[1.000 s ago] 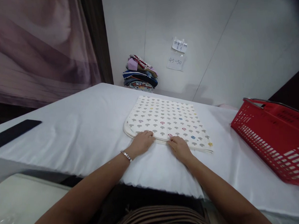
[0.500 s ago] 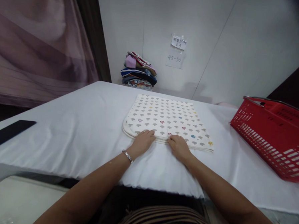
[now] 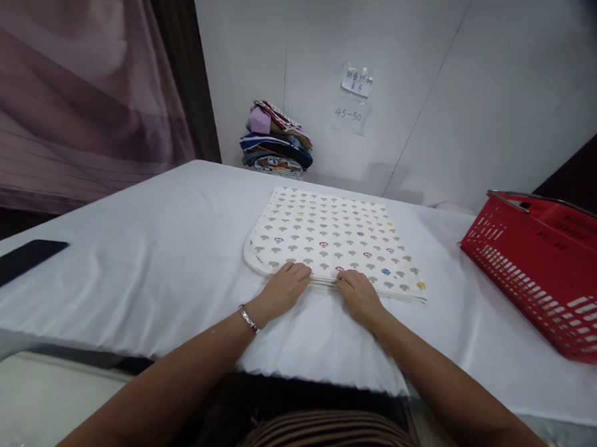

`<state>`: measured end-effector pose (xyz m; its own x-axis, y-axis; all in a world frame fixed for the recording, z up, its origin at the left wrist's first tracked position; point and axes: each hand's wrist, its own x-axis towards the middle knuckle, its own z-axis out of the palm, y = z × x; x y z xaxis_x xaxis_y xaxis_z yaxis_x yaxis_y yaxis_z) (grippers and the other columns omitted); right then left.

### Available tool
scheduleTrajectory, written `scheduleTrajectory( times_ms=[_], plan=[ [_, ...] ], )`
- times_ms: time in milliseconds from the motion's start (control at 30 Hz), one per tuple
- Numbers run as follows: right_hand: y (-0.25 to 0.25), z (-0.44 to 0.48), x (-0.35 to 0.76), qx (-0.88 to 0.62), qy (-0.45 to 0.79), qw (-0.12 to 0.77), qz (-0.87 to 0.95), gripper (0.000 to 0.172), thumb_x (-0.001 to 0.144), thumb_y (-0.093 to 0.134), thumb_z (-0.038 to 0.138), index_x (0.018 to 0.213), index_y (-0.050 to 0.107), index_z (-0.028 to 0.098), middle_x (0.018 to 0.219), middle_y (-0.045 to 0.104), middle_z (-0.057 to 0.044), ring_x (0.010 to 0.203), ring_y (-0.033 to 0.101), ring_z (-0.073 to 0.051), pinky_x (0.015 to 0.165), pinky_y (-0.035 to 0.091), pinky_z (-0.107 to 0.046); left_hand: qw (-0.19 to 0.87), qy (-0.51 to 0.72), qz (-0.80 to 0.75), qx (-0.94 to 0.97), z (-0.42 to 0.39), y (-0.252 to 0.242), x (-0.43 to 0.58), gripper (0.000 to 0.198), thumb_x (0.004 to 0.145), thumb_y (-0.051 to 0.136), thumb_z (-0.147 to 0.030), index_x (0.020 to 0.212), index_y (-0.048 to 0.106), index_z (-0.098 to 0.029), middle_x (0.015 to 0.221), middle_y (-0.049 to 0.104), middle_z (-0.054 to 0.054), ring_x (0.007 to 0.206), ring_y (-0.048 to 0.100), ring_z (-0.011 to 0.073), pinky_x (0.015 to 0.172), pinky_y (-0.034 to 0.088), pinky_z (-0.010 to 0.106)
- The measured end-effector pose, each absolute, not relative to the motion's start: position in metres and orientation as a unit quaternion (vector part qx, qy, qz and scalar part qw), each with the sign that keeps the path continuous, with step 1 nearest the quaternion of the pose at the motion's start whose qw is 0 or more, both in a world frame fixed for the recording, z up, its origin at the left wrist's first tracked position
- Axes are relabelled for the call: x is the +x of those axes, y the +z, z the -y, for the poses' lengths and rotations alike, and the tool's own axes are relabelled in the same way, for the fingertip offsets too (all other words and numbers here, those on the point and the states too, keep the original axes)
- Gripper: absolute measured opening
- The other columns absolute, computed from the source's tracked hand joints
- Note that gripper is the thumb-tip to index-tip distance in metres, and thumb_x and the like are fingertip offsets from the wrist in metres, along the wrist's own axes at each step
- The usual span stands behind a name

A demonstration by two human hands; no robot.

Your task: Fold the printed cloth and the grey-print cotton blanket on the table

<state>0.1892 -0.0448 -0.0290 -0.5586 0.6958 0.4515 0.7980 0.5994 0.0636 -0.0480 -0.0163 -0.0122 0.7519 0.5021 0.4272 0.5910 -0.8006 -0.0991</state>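
Observation:
A folded white cloth (image 3: 329,232) printed with small grey and coloured mushrooms lies flat on the table, its layers showing along the near edge. At the middle of that edge is my left hand (image 3: 285,291), its fingers closed on the fabric and a bracelet on the wrist. A short way to the right, my right hand (image 3: 358,298) pinches the same edge. The thumbs of both hands are mostly hidden.
White fabric covers the table (image 3: 145,271). A red plastic basket (image 3: 545,264) stands at the right, a flat black object (image 3: 23,261) at the left. Folded fabrics (image 3: 277,141) are piled by the wall, under a handwritten "45-50" note (image 3: 349,114).
The left hand and wrist have shifted very slightly. The cloth stays in place, and the right hand keeps its hold on the edge.

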Motion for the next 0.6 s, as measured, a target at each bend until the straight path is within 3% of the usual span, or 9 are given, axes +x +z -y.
scheduleTrajectory(
  times_ms=[333, 600],
  plan=[
    [-0.032, 0.041, 0.189, -0.450, -0.118, 0.155, 0.872, 0.020, 0.082, 0.046, 0.003, 0.088, 0.060, 0.016, 0.096, 0.062, -0.009, 0.087, 0.050, -0.020, 0.076, 0.038, -0.032, 0.107, -0.171, 0.312, -0.928, 0.013, -0.020, -0.047, 0.020, 0.088, 0.035, -0.006, 0.081, 0.052, -0.015, 0.085, 0.055, 0.004, 0.080, 0.047, 0.0154, 0.074, 0.039, 0.030],
    [-0.021, 0.047, 0.185, -0.470, -0.105, 0.140, 0.865, 0.016, 0.090, 0.045, 0.017, 0.097, 0.059, 0.017, 0.095, 0.063, -0.008, 0.086, 0.052, -0.019, 0.074, 0.036, -0.031, 0.099, -0.154, 0.352, -0.918, 0.012, -0.017, -0.043, 0.019, 0.088, 0.037, -0.009, 0.076, 0.051, -0.016, 0.078, 0.055, 0.004, 0.075, 0.050, 0.0167, 0.072, 0.040, 0.032]
  ],
)
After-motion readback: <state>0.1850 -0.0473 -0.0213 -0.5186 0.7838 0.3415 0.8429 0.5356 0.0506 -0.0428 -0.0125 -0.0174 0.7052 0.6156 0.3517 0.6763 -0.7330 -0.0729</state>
